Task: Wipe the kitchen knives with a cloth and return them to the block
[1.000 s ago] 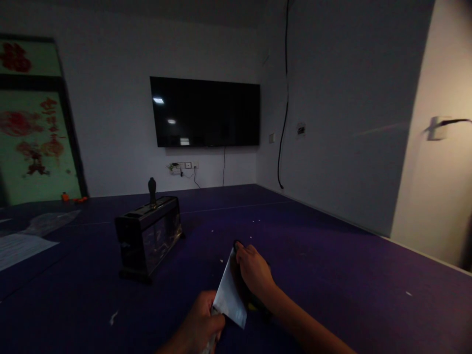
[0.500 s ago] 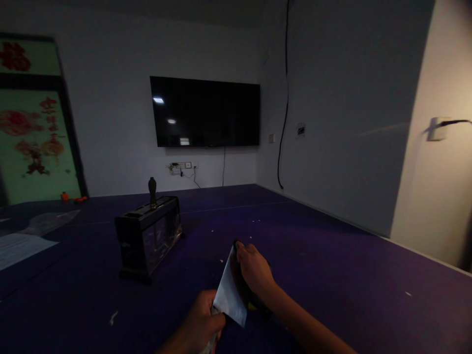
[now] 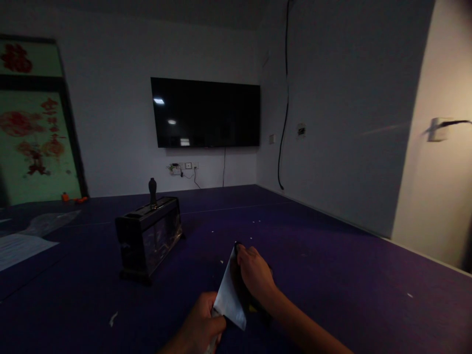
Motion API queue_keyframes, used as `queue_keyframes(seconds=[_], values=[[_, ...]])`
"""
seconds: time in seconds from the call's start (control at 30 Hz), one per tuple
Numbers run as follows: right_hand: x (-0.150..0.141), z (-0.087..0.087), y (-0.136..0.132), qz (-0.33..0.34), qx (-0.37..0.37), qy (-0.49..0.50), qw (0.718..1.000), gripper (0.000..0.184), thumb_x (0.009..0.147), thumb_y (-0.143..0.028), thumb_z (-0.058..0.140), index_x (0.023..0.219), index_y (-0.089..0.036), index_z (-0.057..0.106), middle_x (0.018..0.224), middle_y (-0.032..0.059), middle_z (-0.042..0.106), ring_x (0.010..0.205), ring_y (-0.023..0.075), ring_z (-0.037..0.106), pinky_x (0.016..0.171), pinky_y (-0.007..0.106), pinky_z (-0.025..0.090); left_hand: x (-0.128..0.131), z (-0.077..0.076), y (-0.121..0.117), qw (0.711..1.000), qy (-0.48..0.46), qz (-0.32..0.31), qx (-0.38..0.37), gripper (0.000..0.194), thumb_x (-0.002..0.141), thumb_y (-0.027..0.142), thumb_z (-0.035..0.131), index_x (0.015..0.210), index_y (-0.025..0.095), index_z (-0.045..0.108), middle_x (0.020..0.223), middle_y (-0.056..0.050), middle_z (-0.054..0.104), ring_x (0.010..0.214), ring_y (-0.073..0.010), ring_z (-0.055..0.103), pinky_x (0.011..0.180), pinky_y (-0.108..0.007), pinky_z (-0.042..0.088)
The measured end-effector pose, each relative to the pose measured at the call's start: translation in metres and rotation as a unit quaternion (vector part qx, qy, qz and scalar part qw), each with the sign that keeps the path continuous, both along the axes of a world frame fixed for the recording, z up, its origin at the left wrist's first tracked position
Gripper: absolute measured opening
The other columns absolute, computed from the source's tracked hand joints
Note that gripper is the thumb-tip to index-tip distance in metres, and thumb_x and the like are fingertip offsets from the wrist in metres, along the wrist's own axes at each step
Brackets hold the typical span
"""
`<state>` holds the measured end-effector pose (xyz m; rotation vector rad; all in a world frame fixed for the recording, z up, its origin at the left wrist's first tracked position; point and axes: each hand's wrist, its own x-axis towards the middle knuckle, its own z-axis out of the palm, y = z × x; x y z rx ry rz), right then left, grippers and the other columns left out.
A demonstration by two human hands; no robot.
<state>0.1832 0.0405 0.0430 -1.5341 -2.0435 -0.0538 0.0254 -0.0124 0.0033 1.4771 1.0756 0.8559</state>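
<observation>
A pale, flat sheet-like piece slants between my two hands at the bottom centre; its exact kind is unclear in the dim light. My left hand is closed on its lower left corner, thumb on top, with some whitish material below the fingers. My right hand has its fingers curled round the upper end of a dark object that lies against the sheet's right side. A small yellow patch shows under my right wrist. Most of the dark object is hidden by that hand and forearm.
A black box-shaped appliance with clear sides and an upright dark handle stands to the left on the purple surface. Paper and clear plastic lie far left. White scraps are scattered about. A television hangs behind.
Almost nothing differs. The view has shifted very slightly, and both hands keep the same hold on the pale sheet and dark object.
</observation>
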Motion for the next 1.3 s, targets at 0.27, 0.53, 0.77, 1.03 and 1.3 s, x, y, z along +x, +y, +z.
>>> queue_keyframes(seconds=[0.27,0.53,0.77,1.03,1.3], values=[[0.002,0.0,0.005,-0.012,0.003,0.0,1.0,0.025,0.082,-0.005,0.031,0.086,-0.015,0.053,0.079,0.0066,0.059,0.073,0.0152,0.052,0.061,0.022,0.033,-0.002,0.002,-0.001,1.0,0.004,-0.005,-0.01,0.02,0.054,0.013,0.044,0.071,0.015,0.052,0.04,0.008,0.044,0.029,-0.0059,0.034,0.031,-0.016,0.021],[-0.004,0.001,-0.009,0.03,-0.009,-0.016,0.999,0.027,0.08,-0.004,0.032,0.093,-0.013,0.055,0.089,0.0095,0.06,0.08,0.0158,0.053,0.069,0.021,0.035,-0.004,-0.006,0.001,1.0,-0.02,0.004,-0.005,0.015,0.055,0.014,0.047,0.069,0.014,0.053,0.041,0.007,0.044,0.032,-0.0055,0.034,0.035,-0.016,0.022],[-0.001,0.001,0.003,0.002,-0.008,-0.006,1.0,0.027,0.082,-0.006,0.031,0.097,-0.013,0.053,0.08,0.0082,0.061,0.077,0.0169,0.053,0.064,0.022,0.035,-0.002,-0.002,0.0,1.0,-0.014,-0.013,0.003,0.017,0.054,0.014,0.048,0.071,0.015,0.051,0.04,0.008,0.043,0.03,-0.0059,0.034,0.034,-0.017,0.02],[-0.005,0.004,-0.008,0.031,-0.015,-0.005,0.999,0.027,0.079,-0.002,0.033,0.089,-0.014,0.056,0.086,0.008,0.061,0.082,0.0156,0.053,0.07,0.021,0.034,-0.002,-0.001,0.002,1.0,0.0,0.016,-0.008,0.018,0.052,0.013,0.043,0.068,0.015,0.05,0.038,0.008,0.042,0.028,-0.0054,0.031,0.033,-0.017,0.019],[-0.004,0.005,-0.007,0.012,-0.013,0.013,1.0,0.026,0.08,-0.003,0.032,0.087,-0.015,0.054,0.082,0.0076,0.06,0.077,0.0155,0.053,0.067,0.021,0.034,-0.001,-0.005,0.001,0.999,0.001,0.023,-0.028,0.024,0.053,0.015,0.044,0.076,0.015,0.051,0.039,0.008,0.043,0.029,-0.0059,0.031,0.031,-0.017,0.019]])
